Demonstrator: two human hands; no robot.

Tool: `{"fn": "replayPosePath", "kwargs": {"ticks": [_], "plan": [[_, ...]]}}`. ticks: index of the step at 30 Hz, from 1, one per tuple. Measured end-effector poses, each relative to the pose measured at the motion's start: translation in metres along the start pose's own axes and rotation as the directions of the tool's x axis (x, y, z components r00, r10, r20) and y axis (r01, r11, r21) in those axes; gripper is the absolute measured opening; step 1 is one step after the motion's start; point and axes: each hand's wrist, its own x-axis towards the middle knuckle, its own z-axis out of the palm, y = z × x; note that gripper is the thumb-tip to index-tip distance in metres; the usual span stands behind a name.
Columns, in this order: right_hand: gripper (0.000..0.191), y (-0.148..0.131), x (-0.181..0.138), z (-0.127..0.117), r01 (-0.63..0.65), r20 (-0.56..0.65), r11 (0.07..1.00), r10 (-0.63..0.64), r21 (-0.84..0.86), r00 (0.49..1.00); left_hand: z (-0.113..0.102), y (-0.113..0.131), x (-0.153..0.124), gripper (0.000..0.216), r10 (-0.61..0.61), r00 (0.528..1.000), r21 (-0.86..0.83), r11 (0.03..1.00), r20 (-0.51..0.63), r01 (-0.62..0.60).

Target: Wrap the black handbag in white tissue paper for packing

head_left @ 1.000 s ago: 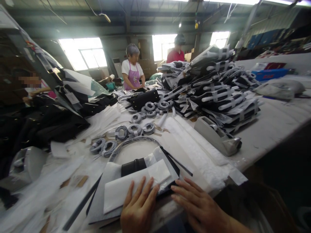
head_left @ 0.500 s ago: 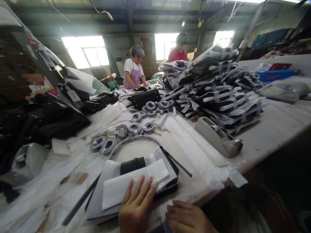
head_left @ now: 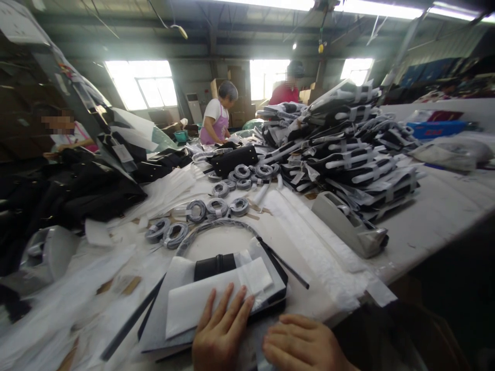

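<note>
Our right hand (head_left: pixel 305 342) has pulled back off the black bag (head_left: pixel 216 293) and curled loosely, while our left hand (head_left: pixel 220 332) stays spread flat on its white wrap (head_left: pixel 201 301), near bench (head_left: pixel 425 216) edge.

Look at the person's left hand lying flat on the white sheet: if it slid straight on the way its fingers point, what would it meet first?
The left hand points up-right across the white sheet. It would probably meet the folded white pad first; depth is hard to judge.

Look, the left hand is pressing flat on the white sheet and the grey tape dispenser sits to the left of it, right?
Not quite. The head view shows the left hand flat on the white sheet, but the grey tape dispenser sits to its right.
</note>
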Motion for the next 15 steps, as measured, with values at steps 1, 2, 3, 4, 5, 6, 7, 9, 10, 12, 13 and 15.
{"fn": "replayPosePath", "kwargs": {"ticks": [1,2,3,4,5,6,7,9,10,12,13,15], "plan": [[0.02,0.002,0.007,-0.002,0.004,-0.017,0.999,-0.004,-0.039,1.0,0.0,0.0,-0.001,0.036,-0.004,1.0,-0.002,1.0,0.008,0.004],[0.019,0.005,0.014,-0.004,0.006,-0.033,0.997,-0.008,-0.075,0.999,0.001,-0.001,-0.003,0.036,-0.009,1.0,-0.003,1.0,0.013,0.009],[0.019,0.008,0.021,-0.004,0.008,-0.052,0.995,-0.013,-0.102,0.999,0.002,-0.002,-0.004,0.037,-0.005,1.0,-0.001,1.0,0.02,0.005],[0.018,0.012,0.028,-0.003,0.006,-0.068,0.993,-0.013,-0.115,0.998,0.002,-0.003,-0.005,0.037,0.01,1.0,0.002,1.0,0.026,-0.01],[0.017,0.016,0.033,-0.002,-0.007,-0.081,0.993,-0.002,-0.119,0.997,0.003,-0.003,-0.007,0.037,0.028,0.999,0.007,1.0,0.031,-0.029],[0.017,0.02,0.038,0.001,-0.024,-0.091,0.993,0.013,-0.115,0.996,0.004,-0.004,-0.008,0.037,0.043,0.999,0.01,0.999,0.034,-0.043],[0.016,0.024,0.041,0.004,-0.045,-0.098,0.993,0.034,-0.107,0.995,0.005,-0.004,-0.01,0.037,0.045,0.998,0.008,0.999,0.036,-0.046],[0.017,0.03,0.045,0.012,-0.111,-0.117,0.99,0.101,-0.089,0.988,0.007,-0.004,-0.013,0.037,0.016,0.999,-0.013,1.0,0.037,-0.015],[0.018,0.033,0.045,0.016,-0.154,-0.125,0.985,0.144,-0.078,0.982,0.008,-0.003,-0.014,0.036,-0.005,0.999,-0.024,1.0,0.034,0.006],[0.022,0.035,0.045,0.022,-0.242,-0.131,0.969,0.233,-0.056,0.963,0.01,-0.002,-0.015,0.035,-0.011,1.0,-0.034,0.999,0.023,0.012],[0.024,0.036,0.044,0.025,-0.285,-0.124,0.958,0.279,-0.036,0.952,0.012,-0.001,-0.016,0.034,-0.008,1.0,-0.036,0.999,0.013,0.008],[0.026,0.038,0.043,0.029,-0.353,-0.088,0.935,0.355,0.036,0.931,0.015,0.0,-0.015,0.034,-0.008,1.0,-0.043,0.999,-0.022,0.007]]}}
